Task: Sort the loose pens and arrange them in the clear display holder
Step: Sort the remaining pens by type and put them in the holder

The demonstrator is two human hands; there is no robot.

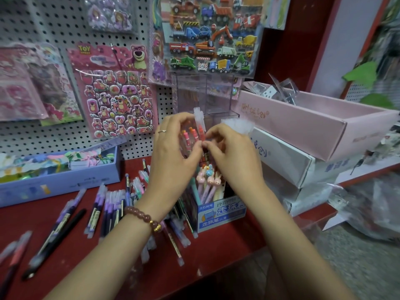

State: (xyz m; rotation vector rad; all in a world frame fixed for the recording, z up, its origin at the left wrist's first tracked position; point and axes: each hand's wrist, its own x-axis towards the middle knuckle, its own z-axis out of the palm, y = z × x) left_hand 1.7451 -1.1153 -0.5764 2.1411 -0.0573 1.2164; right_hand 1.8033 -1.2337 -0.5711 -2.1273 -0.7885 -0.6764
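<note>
Red table [227,241] under a pegboard [43,24]: left hand [173,152] curled round a bunch of pens [189,135], right hand [233,156] pinching one orange pen [200,124] in it, just in front of the clear holder [216,96]. Scattered loose pens [104,206] lie left of that holder, nearer the camera.

Pink sticker pack [112,92]: "TOY" in yellow, top-left. Blue-white pen box [220,213]: "走珠笔" large, repeated smaller below. White box [281,161]: only "创" legible. Pink box [303,120] gold script and loose pens [95,211] labels: too blurred.
</note>
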